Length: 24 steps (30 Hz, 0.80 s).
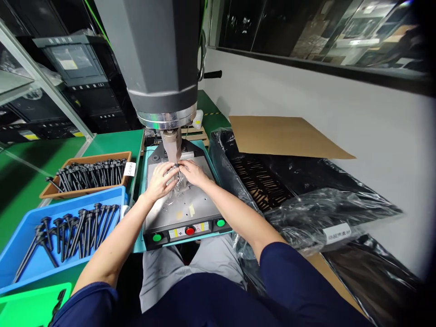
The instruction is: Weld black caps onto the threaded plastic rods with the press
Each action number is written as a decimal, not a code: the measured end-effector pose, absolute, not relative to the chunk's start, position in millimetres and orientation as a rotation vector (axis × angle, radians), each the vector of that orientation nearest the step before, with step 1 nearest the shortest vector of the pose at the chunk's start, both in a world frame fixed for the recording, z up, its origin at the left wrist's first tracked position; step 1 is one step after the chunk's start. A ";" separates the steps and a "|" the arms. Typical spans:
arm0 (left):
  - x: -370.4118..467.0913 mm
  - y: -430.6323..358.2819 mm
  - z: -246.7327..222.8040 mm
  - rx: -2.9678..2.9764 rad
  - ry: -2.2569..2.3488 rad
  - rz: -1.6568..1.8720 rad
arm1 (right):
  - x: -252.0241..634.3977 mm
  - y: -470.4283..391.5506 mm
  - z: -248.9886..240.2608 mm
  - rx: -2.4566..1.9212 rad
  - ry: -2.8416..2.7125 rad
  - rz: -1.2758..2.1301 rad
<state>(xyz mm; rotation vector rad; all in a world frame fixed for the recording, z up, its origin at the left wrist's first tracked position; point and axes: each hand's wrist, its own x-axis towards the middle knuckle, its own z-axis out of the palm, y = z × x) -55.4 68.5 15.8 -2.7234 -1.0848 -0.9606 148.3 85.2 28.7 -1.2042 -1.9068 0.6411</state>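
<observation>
My left hand (161, 180) reaches in from the left beneath the metal horn (172, 144) of a press machine. Its fingers are bent, with their tips at a small black part (176, 166) on the fixture. From the other side my right hand (192, 172) has its thumb and fingertips closed at the same part. Fingers and horn cover most of the part, so its exact kind does not show. Below the hands lies the metal base plate (170, 209), with a clear, shiny fixture (177, 184) at its middle.
Green buttons (157, 237) and a red button (190, 231) line the base's front. At left, a brown tray (131, 159) and a blue tray (116, 193) hold several black threaded, bolt-like parts. A lime-green tray (30, 302) sits nearer. At right are a plastic-lined box (225, 168) and cardboard (289, 136).
</observation>
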 end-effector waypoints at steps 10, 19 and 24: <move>-55.7 57.6 33.4 -2.671 -1.124 -0.767 | 146.6 84.7 32.5 -1.180 -1.971 0.658; -54.4 59.9 40.7 -2.690 -1.075 -0.761 | 152.3 85.1 34.2 -1.203 -1.990 0.645; -52.8 57.6 45.8 -2.691 -1.052 -0.791 | 159.2 85.0 34.2 -1.187 -1.967 0.556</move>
